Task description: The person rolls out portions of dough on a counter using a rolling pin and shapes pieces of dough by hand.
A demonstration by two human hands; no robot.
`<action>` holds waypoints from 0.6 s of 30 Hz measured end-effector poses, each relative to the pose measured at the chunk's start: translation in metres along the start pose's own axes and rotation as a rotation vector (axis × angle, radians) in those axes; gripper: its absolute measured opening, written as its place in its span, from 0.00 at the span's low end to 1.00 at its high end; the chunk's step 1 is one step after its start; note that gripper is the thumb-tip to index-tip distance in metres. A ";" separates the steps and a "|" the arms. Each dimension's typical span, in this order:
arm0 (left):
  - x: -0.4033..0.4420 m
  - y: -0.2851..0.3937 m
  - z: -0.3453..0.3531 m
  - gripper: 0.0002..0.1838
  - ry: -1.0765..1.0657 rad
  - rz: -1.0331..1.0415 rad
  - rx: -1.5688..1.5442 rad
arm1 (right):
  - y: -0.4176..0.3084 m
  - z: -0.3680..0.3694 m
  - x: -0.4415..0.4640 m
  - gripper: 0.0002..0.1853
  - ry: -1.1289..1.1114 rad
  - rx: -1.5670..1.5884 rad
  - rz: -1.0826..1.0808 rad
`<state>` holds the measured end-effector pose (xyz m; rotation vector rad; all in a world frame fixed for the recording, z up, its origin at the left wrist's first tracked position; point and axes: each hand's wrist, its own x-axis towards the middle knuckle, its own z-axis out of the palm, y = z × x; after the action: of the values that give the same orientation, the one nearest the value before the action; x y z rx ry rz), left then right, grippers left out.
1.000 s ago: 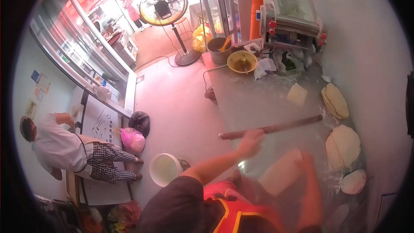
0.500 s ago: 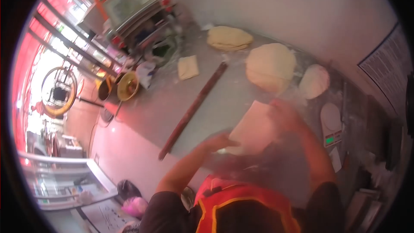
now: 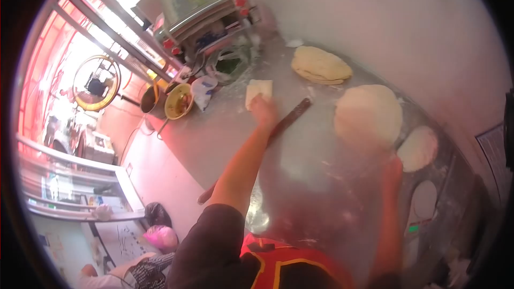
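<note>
My left hand [image 3: 263,109] reaches across the table over a wooden rolling pin [image 3: 289,119], its fingers closed on the near edge of a small folded square of dough [image 3: 259,88], which lies on the tabletop. On the right, my right hand [image 3: 393,170] is at the near edge of a large round sheet of dough [image 3: 368,115]. Blur hides its fingers, so I cannot tell whether it grips the sheet. Just beside that hand lies a smaller oval piece of dough [image 3: 418,149]. Farther back rests a thick folded slab of dough [image 3: 321,65].
A scale [image 3: 423,203] with a green display stands at the right. At the back left are a dough-sheeting machine [image 3: 198,8], a plastic bag [image 3: 230,64] and a yellow bowl [image 3: 179,100]. Flour dusts the metal table [image 3: 310,182]. Part of another person [image 3: 128,275] shows at lower left.
Both hands held a pale sheet of dough near my body; they have parted. My left hand moved far left to the small dough square, my right hand to the round dough. The view shifted.
</note>
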<state>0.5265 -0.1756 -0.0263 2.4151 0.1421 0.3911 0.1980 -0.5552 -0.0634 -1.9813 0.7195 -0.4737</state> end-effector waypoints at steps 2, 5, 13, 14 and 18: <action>0.040 -0.164 0.070 0.25 0.113 0.153 0.425 | -0.002 -0.001 -0.036 0.29 -0.021 -0.171 -0.021; 0.087 -0.250 0.049 0.22 0.055 0.327 0.347 | -0.029 0.012 -0.084 0.31 0.005 -0.357 0.062; 0.101 -0.098 0.011 0.20 -0.607 -0.553 -0.747 | -0.045 0.020 -0.060 0.34 -0.027 -0.562 -0.211; 0.094 -0.093 0.011 0.20 -0.591 -0.452 -0.773 | -0.044 0.028 -0.053 0.34 -0.016 -0.590 -0.220; 0.082 -0.115 0.045 0.20 -0.297 0.074 -0.432 | -0.034 0.075 -0.026 0.38 0.001 -0.733 -0.151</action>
<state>0.6186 -0.0982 -0.1131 2.0238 -0.1506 0.0787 0.2327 -0.4766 -0.0701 -2.7338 0.8204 -0.3183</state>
